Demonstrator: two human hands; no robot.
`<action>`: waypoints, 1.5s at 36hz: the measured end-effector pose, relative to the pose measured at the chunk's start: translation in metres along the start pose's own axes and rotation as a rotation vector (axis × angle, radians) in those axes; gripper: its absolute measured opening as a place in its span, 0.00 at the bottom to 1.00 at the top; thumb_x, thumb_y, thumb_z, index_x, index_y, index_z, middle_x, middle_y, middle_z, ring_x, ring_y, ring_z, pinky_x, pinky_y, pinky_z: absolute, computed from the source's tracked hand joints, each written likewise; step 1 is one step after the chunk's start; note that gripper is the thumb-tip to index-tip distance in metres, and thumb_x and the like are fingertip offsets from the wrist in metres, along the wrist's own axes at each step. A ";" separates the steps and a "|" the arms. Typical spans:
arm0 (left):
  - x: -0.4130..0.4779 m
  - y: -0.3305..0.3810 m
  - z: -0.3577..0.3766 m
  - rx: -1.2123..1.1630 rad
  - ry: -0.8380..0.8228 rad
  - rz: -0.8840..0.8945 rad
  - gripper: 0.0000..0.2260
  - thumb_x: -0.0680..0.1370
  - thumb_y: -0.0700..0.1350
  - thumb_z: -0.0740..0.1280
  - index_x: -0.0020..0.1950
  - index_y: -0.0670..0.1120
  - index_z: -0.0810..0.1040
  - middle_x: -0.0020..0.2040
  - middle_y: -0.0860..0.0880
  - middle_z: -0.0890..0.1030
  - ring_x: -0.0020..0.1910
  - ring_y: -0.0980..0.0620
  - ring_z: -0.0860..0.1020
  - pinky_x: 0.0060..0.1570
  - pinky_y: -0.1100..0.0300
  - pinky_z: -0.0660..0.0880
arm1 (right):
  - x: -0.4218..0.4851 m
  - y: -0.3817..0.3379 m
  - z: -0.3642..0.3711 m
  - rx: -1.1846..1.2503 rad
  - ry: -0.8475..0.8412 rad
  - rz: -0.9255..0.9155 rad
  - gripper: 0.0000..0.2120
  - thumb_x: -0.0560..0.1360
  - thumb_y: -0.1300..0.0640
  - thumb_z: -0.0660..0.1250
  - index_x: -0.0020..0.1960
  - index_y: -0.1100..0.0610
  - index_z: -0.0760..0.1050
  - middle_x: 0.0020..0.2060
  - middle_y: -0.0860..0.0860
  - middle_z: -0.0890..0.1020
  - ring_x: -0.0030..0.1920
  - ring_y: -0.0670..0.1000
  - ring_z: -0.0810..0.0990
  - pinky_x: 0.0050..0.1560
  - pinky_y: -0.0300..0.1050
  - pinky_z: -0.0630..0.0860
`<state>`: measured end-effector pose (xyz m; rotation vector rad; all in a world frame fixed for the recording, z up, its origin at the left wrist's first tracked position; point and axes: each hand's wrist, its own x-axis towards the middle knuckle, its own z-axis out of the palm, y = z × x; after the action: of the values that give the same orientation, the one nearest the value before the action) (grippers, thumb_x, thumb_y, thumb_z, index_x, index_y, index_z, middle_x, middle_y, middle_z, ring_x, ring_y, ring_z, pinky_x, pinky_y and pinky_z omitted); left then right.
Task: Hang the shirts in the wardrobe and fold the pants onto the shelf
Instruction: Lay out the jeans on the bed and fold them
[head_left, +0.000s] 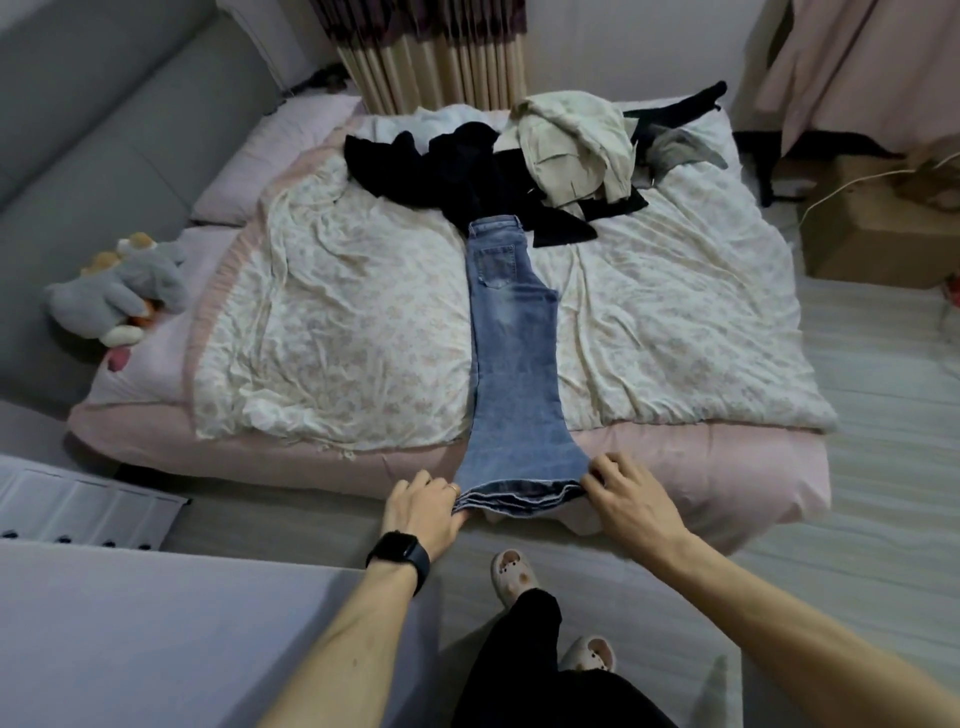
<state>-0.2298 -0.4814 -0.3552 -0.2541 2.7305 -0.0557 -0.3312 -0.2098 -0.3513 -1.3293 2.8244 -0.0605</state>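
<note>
Taking the jeans (511, 353) as our marker, we start far to their left, where a grey plush toy (117, 291) lies at the edge of the bed (727, 467), with a pale pillow (270, 156) beyond it. Closer in, still left of the jeans, we see the crumpled floral quilt (337, 312). At the jeans' left hem corner the left hand (423, 512), a black watch (399, 556) on its wrist, grips the denim with curled fingers. The jeans themselves lie lengthwise down the middle of the bed, folded leg on leg, the waistband at the far end touching a heap of black clothes (457, 176) and the flared hem reaching over the near edge. At the right hem corner the right hand (631, 501) pinches the cloth. Right of the jeans' waistband we see a cream garment (571, 145) bundled on the heap, and far to the right a cardboard box (872, 228) stands on the floor.
</note>
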 end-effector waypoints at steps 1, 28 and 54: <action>-0.003 0.001 0.002 0.016 -0.059 0.000 0.13 0.81 0.58 0.61 0.60 0.53 0.78 0.58 0.52 0.80 0.62 0.48 0.72 0.56 0.52 0.67 | -0.002 -0.003 -0.001 -0.016 -0.087 -0.024 0.16 0.60 0.62 0.80 0.45 0.60 0.81 0.43 0.57 0.81 0.42 0.60 0.80 0.35 0.52 0.78; 0.200 -0.047 -0.095 -0.564 0.150 -0.166 0.09 0.81 0.56 0.63 0.59 0.56 0.77 0.56 0.50 0.82 0.54 0.44 0.79 0.44 0.54 0.74 | 0.214 0.102 -0.023 0.371 -0.137 0.394 0.13 0.84 0.51 0.57 0.59 0.58 0.74 0.54 0.57 0.78 0.55 0.62 0.77 0.52 0.57 0.76; 0.697 -0.132 -0.075 -0.555 0.127 -0.230 0.16 0.85 0.52 0.54 0.72 0.51 0.69 0.68 0.49 0.71 0.64 0.46 0.74 0.49 0.53 0.69 | 0.628 0.296 0.170 0.274 0.018 0.538 0.10 0.80 0.62 0.61 0.60 0.60 0.74 0.53 0.59 0.74 0.52 0.63 0.72 0.53 0.55 0.74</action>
<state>-0.8674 -0.7404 -0.5434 -0.7378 2.7705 0.6490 -0.9538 -0.5096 -0.5344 -0.4990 2.9415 -0.4280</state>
